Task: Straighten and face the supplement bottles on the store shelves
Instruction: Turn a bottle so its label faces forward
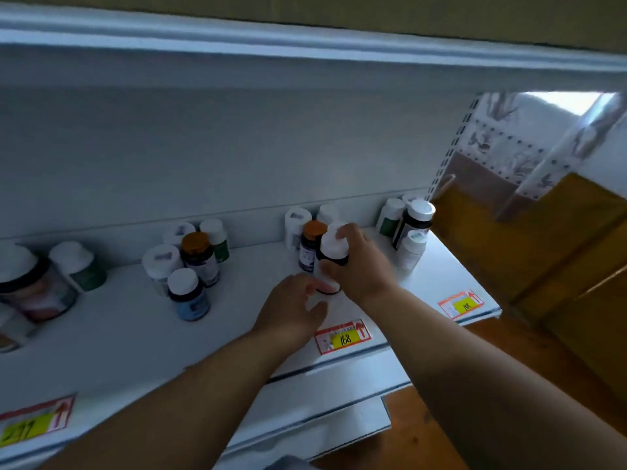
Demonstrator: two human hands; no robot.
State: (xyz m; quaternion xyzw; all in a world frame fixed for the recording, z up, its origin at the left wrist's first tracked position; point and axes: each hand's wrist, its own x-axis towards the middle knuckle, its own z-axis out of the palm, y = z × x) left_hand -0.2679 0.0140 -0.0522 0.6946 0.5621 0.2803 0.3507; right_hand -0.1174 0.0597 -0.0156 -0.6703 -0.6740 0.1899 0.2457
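Both hands grip one white-capped bottle [330,262] standing upright at mid-shelf [237,266] — right hand [359,262] clasping cap and far side, left hand [293,308] cupping the base from the near left — just before an orange-capped bottle [310,244].

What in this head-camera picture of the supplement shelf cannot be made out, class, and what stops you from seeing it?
- Held bottle: its label, head view, covered by the right hand and left hand.
- Other bottle labels, such as the blue bottle: print blurred and too small.
- Large jar: cut off by the left edge.
- Left price tag: number blurred.
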